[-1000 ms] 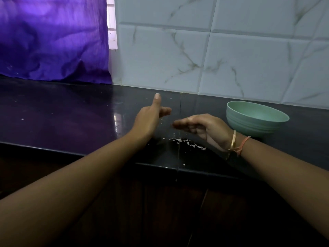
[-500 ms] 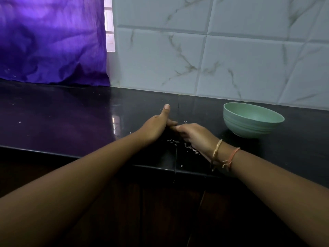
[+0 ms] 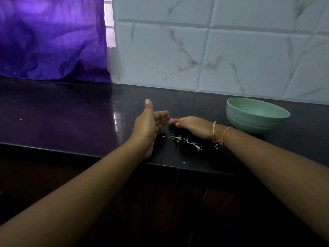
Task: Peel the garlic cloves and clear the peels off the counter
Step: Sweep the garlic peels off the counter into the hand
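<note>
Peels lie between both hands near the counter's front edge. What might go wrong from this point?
The peel pile lies near the front edge of the counter; a sweep by the right hand might spill it onto the floor unless the open left hand catches it. Stray flecks sit apart from the pile, one near the edge, and may be missed.

Two bare hands rest on a dark glossy surface [image 3: 71,113], left hand [image 3: 148,124] edge-on with thumb raised, right hand [image 3: 191,124] flat, pale garlic peels [image 3: 187,140] scattered between them. A green bowl [image 3: 256,116] stands just beside the right wrist.
</note>
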{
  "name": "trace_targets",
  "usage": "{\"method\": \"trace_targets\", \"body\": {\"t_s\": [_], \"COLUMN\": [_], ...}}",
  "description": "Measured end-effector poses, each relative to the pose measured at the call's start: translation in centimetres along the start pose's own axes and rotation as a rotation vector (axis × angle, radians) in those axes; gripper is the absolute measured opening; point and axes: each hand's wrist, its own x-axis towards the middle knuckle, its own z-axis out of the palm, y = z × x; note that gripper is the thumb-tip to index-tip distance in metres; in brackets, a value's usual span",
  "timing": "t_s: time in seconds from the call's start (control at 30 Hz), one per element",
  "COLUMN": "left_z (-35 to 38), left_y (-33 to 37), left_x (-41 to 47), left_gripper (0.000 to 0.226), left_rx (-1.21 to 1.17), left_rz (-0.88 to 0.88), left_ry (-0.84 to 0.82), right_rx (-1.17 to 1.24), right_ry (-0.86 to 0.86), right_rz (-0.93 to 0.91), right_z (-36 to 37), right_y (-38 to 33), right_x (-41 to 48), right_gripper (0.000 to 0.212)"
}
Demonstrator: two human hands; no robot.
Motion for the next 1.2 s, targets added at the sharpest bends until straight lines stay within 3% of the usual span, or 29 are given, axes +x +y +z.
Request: {"method": "trace_targets", "body": {"t_s": [0.13, 0.4, 0.5, 0.57, 0.67, 0.73, 0.83, 0.93, 1.0, 1.2], "left_z": [-0.3, -0.4, -0.8, -0.9, -0.9, -0.9, -0.6, -0.5, -0.6, -0.7], "left_y": [0.0, -0.1, -0.9, -1.2, -1.7, -2.7, -5.1, -6.9, -7.0, -6.3], "left_x": [-2.0, -7.9, -9.4, -10.1, -11.3, -12.3, -13.4, -12.6, -11.6, -10.1], "left_gripper": [0.067, 0.045, 0.036, 0.032, 0.032, 0.036, 0.042, 0.044, 0.044, 0.052], "left_rx": [-0.074, -0.387, -0.443, -0.452, -0.439, -0.424, -0.387, -0.423, -0.505, -0.658], "left_rz": [0.014, 0.117, 0.127, 0.136, 0.106, 0.022, -0.200, -0.546, -0.743, -0.856], "left_ry": [0.079, 0.179, 0.198, 0.194, 0.176, 0.149, 0.075, -0.122, -0.256, -0.428], "right_rx": [0.128, 0.647, 0.844, 0.785, 0.520, 0.487, 0.655, 0.846, 0.840, 0.744], "right_ry": [-0.048, -0.059, 0.087, 0.194, 0.184, 0.124, 0.059, 0.092, 0.138, 0.231], "right_rz": [-0.124, -0.217, -0.191, -0.118, -0.093, -0.102, -0.163, -0.171, -0.155, -0.018], "right_z": [0.5, 1.5, 1.8, 1.7, 1.8, 2.0, 2.5, 2.4, 1.6, -0.5], "right_y": [-0.3, -0.4, -0.9, -0.9, -0.9, -1.1, -1.7, -2.0, -2.0, -0.7], "right_x": [-2.2, -5.1, -5.7, -5.5, -5.2, -5.5, -6.2, -5.8, -4.7, 0.0], "right_gripper": [0.038, 0.046, 0.034, 0.034, 0.033, 0.033, 0.035, 0.037, 0.037, 0.036]}}
